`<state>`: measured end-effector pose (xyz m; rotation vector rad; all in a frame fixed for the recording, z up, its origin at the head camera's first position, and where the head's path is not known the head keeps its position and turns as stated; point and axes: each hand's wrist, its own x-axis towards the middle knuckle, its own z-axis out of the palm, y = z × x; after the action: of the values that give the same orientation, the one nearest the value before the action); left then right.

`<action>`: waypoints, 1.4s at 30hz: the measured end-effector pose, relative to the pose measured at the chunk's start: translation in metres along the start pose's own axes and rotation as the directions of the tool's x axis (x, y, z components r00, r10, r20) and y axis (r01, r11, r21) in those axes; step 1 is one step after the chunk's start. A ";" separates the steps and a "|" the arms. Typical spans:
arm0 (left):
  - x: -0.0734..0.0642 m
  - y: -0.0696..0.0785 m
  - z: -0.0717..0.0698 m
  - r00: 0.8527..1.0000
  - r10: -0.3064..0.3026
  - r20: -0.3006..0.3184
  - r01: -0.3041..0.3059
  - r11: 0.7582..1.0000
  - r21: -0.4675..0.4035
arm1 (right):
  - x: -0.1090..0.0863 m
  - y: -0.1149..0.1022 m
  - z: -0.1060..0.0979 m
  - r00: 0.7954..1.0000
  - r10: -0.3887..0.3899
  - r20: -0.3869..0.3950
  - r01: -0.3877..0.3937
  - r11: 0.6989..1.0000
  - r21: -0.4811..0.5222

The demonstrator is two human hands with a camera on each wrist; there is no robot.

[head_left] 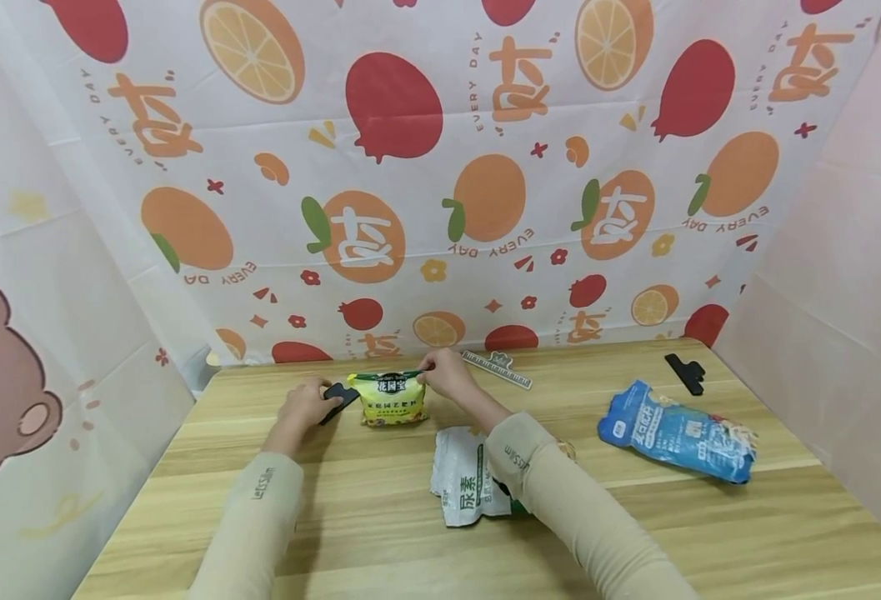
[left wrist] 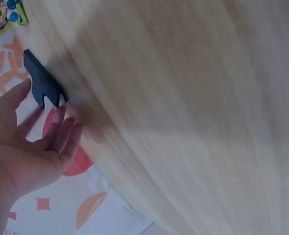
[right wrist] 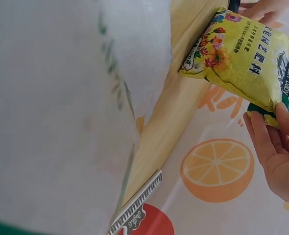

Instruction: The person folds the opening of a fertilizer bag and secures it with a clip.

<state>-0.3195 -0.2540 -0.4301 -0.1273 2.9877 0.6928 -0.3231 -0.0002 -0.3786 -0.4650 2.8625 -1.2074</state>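
A yellow fertilizer bag (head_left: 391, 402) with flower prints stands on the table, its top edge up. My right hand (head_left: 446, 372) pinches the right top corner of that bag between thumb and fingers; the right wrist view shows this hand (right wrist: 281, 152) at the bag's (right wrist: 237, 54) green-edged top. Just left of the bag, my left hand (head_left: 307, 404) holds a black bag clip (head_left: 340, 400) by one end. In the left wrist view, the thumb and fingertips of the left hand (left wrist: 34, 142) are at the edges of the clip (left wrist: 44, 81).
A white bag (head_left: 464, 479) lies under my right forearm, partly hidden by the sleeve. To the right lie a blue bag (head_left: 683, 433) and another black clip (head_left: 686, 373). A clip with a piano-key pattern (head_left: 498, 367) rests near the printed backdrop (head_left: 425, 208).
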 end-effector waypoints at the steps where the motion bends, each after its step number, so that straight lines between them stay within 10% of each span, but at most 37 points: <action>1: 0.000 0.001 0.001 1.000 0.004 -0.008 -0.004 1.000 0.001 | 0.000 0.000 0.000 1.000 -0.001 0.001 0.001 1.000 0.002; 20: -0.009 0.005 0.005 0.979 -0.021 -0.202 -0.029 0.970 -0.243 | 0.001 0.003 0.002 1.000 -0.014 -0.008 0.013 1.000 -0.019; 42: -0.026 0.001 -0.010 0.988 0.019 -0.150 -0.059 0.962 -0.266 | -0.002 0.003 0.001 1.000 -0.003 -0.001 0.003 1.000 0.003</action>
<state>-0.2946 -0.2555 -0.4183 -0.1405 3.0218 1.1421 -0.3219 0.0013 -0.3817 -0.4694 2.8612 -1.2127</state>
